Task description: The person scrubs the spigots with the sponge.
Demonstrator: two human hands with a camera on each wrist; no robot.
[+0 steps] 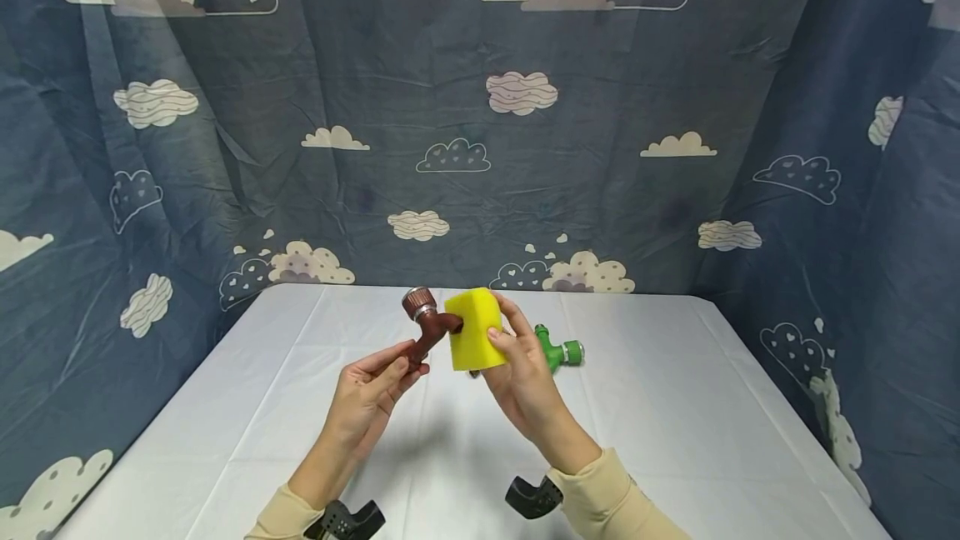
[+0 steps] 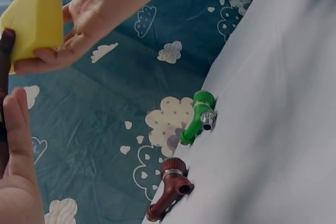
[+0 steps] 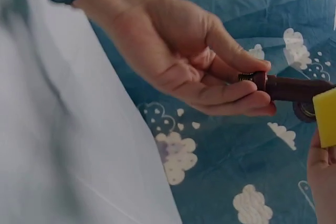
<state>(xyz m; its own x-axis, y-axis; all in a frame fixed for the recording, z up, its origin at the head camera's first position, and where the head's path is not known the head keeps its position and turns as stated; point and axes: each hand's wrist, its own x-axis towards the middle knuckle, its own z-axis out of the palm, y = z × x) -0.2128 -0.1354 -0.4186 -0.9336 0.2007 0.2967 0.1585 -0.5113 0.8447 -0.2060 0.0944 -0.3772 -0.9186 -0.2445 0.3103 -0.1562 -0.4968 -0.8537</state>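
Note:
In the head view my left hand [image 1: 367,398] pinches a brown tap [image 1: 431,328] by its lower end, the ribbed knob at the top. A yellow sponge [image 1: 474,332] is gripped between the thumb and fingers of my right hand [image 1: 525,382]. The sponge meets the tap's side outlet, and both are held above the table. From the right wrist view, the left fingers hold the threaded end of the tap [image 3: 294,88]. Behind the right hand lies a green tap [image 1: 562,353], partly hidden. A second brown tap [image 2: 170,190] lies beside it in the left wrist view.
A white cloth-covered table [image 1: 645,415] spreads beneath both hands. Dark blue curtains [image 1: 420,48] with cloud prints hang behind it and along the sides. Each wrist wears a black strap-on device, such as the one by the right sleeve [image 1: 534,497].

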